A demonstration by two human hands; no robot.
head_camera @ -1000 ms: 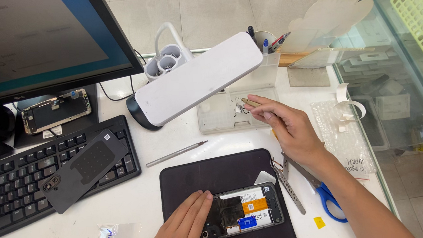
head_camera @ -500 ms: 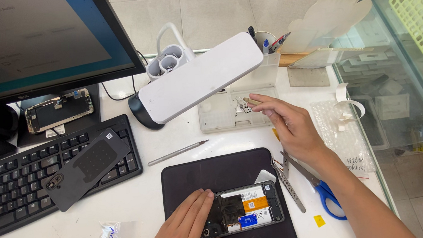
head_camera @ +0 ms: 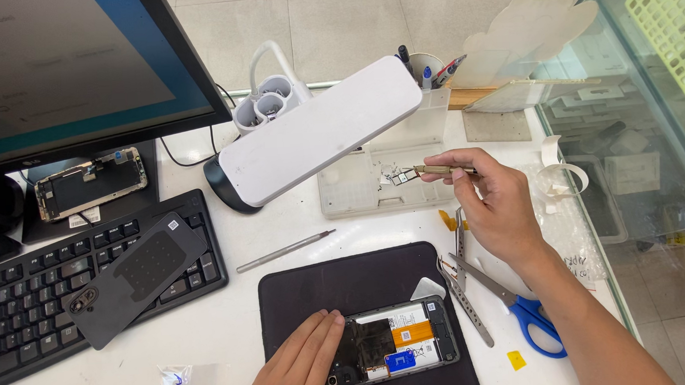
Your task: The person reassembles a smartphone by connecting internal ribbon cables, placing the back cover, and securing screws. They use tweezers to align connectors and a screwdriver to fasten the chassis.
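Note:
An opened phone [head_camera: 401, 347] with its back removed lies on a black mat [head_camera: 363, 281] at the near edge. My left hand [head_camera: 301, 366] rests flat on the phone's left end. My right hand [head_camera: 495, 204] is raised over the table and grips brass tweezers [head_camera: 435, 170]. The tweezer tips hold a small metal part [head_camera: 399, 178] above a clear parts tray [head_camera: 373, 187].
A white desk lamp [head_camera: 320, 131] overhangs the tray. A thin screwdriver [head_camera: 283, 251], blue scissors [head_camera: 520, 308] and metal tweezers [head_camera: 464, 299] lie around the mat. A black phone back cover [head_camera: 136, 277] lies on a keyboard [head_camera: 20, 311]. A monitor [head_camera: 62, 66] stands at the left.
My right hand has lifted from the tray and now holds a small metal part in the tweezers. My left hand stays on the phone.

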